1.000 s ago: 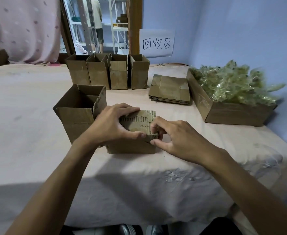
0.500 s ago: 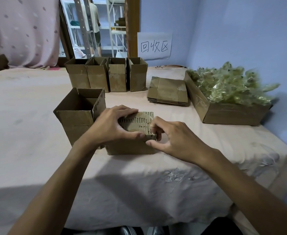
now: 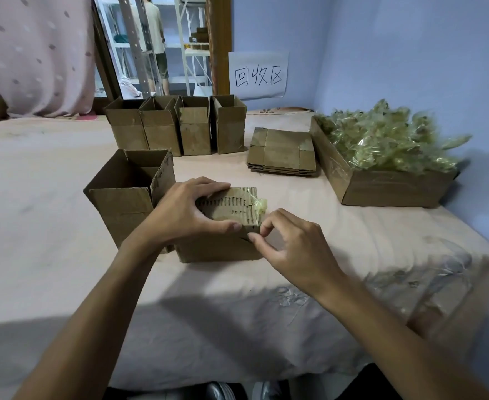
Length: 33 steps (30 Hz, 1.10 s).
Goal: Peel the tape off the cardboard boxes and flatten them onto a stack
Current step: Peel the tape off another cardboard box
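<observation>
Left hand (image 3: 185, 215) clamps down over the box (image 3: 223, 249) top. Right hand (image 3: 292, 246) pinches its 4 o'clock corner, crumpled tape (image 3: 260, 205) curling at 2 o'clock.

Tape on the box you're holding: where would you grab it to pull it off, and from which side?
Best to pinch the crumpled loose end of the tape standing up at the top right corner of the cardboard box, coming from the right. It is the only part lifted clear of the cardboard, and the left hand covers the top's left side.
</observation>
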Tool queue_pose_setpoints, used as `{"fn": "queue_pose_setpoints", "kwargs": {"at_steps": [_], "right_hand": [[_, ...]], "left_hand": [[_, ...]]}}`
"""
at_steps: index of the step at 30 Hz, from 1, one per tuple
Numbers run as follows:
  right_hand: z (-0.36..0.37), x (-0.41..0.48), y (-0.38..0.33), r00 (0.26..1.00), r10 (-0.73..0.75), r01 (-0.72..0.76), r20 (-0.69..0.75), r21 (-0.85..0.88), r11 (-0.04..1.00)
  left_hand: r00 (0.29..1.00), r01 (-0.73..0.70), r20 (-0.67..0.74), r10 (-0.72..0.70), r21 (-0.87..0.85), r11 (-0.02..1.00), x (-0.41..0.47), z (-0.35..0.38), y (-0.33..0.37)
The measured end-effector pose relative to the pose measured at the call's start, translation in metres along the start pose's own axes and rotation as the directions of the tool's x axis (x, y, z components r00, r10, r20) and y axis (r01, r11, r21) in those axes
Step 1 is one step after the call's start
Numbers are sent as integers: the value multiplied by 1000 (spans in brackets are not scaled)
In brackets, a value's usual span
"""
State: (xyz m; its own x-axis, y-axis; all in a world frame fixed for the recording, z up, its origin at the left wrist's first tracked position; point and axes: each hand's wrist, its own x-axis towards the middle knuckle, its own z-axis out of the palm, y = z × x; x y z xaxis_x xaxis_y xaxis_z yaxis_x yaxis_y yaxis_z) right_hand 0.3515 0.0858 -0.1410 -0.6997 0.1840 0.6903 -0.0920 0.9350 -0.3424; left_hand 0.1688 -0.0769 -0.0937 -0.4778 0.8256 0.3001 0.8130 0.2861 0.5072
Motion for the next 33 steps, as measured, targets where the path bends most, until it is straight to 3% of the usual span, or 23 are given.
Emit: {"fn": "queue_pose_setpoints", "kwargs": {"at_steps": [7, 11, 23, 31, 33], "right_hand": [[1, -3, -6, 999, 34, -33, -34, 10, 999], [-3, -1, -5, 996, 85, -82, -22, 120, 989], [-15, -1, 6, 903, 405, -425, 147, 454, 783], [-15, 10, -1, 846, 507, -508, 164, 537, 673], [-16, 13, -4, 855, 501, -490, 132, 524, 697]], "left_hand": [[1000, 3, 7, -3, -10, 1000, -1, 0, 1], [1000, -2, -1, 2, -11, 1000, -2, 0, 1], [999, -45, -24, 45, 9, 999, -13, 5, 1], [997, -60, -36, 61, 34, 998, -16, 7, 0], [998, -57, -36, 59, 38, 998, -17, 7, -1]]}}
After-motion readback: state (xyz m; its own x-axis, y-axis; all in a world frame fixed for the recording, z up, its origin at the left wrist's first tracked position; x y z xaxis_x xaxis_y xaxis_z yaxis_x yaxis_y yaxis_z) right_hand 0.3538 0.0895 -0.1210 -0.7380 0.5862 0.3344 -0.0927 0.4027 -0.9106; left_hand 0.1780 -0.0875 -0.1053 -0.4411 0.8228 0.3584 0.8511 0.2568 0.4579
